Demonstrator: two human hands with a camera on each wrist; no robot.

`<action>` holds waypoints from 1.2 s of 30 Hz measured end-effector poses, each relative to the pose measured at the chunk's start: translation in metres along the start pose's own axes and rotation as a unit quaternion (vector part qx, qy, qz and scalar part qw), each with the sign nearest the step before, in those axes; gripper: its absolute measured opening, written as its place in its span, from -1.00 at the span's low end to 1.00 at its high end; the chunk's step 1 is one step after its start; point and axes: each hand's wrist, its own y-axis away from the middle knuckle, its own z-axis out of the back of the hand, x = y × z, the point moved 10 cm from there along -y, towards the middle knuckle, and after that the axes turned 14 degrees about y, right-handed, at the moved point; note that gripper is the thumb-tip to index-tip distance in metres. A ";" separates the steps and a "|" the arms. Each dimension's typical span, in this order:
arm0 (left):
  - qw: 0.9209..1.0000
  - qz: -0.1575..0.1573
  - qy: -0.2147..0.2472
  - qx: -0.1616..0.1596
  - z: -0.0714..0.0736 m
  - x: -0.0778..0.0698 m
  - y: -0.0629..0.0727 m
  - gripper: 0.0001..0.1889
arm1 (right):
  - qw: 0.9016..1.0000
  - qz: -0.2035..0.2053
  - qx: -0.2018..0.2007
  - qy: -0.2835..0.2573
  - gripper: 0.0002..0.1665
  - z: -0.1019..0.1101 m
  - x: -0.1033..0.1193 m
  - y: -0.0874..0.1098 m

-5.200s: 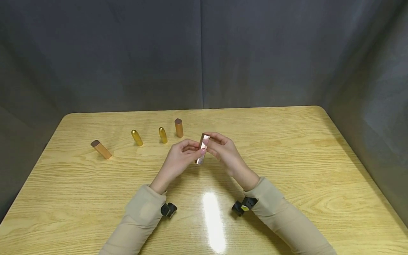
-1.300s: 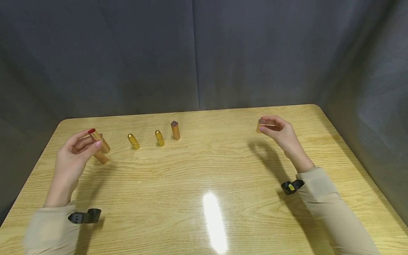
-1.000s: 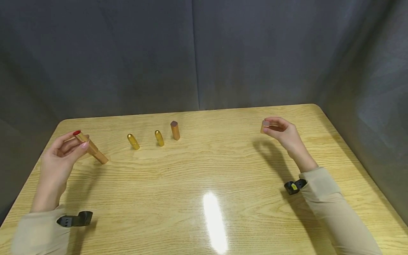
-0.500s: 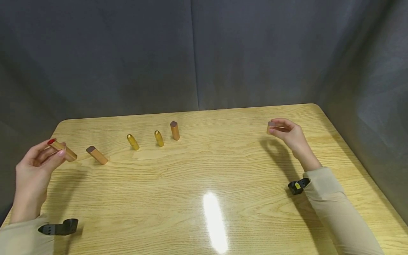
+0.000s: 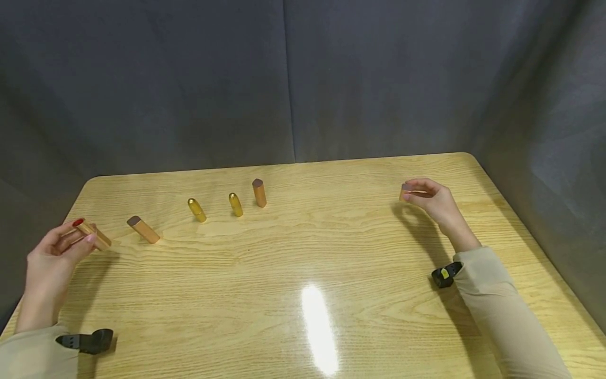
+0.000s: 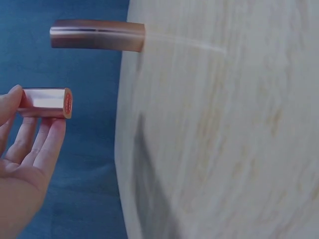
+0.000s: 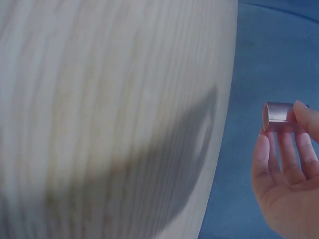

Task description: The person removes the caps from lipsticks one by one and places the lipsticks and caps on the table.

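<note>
At the left edge of the table in the head view, my left hand pinches an uncapped lipstick between thumb and fingers. Its red end tilts up toward the upper left. In the left wrist view the same lipstick is a shiny rose-gold tube, its end facing right. Far to the right, my right hand pinches a short rose-gold lipstick cap above the table. The right wrist view shows that cap with its open rim facing left.
A capped copper-coloured lipstick stands right of my left hand. Two gold rounded lipsticks, one on the left and one on the right, stand farther along, beside another copper one. Dark curtains surround the wooden table.
Both hands held one capped lipstick at the middle; it has come apart. The left hand moved left with the tube, the right hand right with the cap. Lately both dropped slightly.
</note>
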 end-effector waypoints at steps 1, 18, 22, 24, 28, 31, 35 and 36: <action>1.000 0.003 0.003 0.002 0.001 0.002 -0.001 -0.34 | 1.000 0.000 0.001 0.003 -0.54 0.000 -0.001 0.000; 0.998 0.044 0.011 0.031 -0.043 -0.024 0.029 -0.63 | 0.999 -0.012 0.030 -0.005 -0.53 0.000 -0.020 -0.001; 0.998 0.041 0.017 0.048 -0.054 -0.032 0.034 -0.67 | 0.999 -0.018 0.034 -0.007 -0.50 0.000 -0.025 -0.002; 0.998 0.041 0.011 0.052 -0.056 -0.032 0.034 -0.67 | 0.999 -0.020 0.035 -0.003 -0.49 0.001 -0.027 -0.003; 0.997 0.053 -0.001 0.055 -0.055 -0.026 0.032 -0.69 | 0.999 -0.022 0.037 0.002 -0.52 0.001 -0.030 -0.004; 0.996 0.064 -0.018 0.057 -0.055 -0.023 0.032 -0.69 | 0.999 -0.025 0.040 0.003 -0.52 0.000 -0.032 -0.004; 0.995 0.072 -0.017 0.062 -0.056 -0.021 0.033 -0.69 | 0.999 -0.031 0.045 0.003 -0.53 0.000 -0.036 -0.004; 0.995 0.073 -0.016 0.064 -0.056 -0.021 0.033 -0.69 | 0.998 -0.032 0.047 0.001 -0.53 0.000 -0.037 -0.004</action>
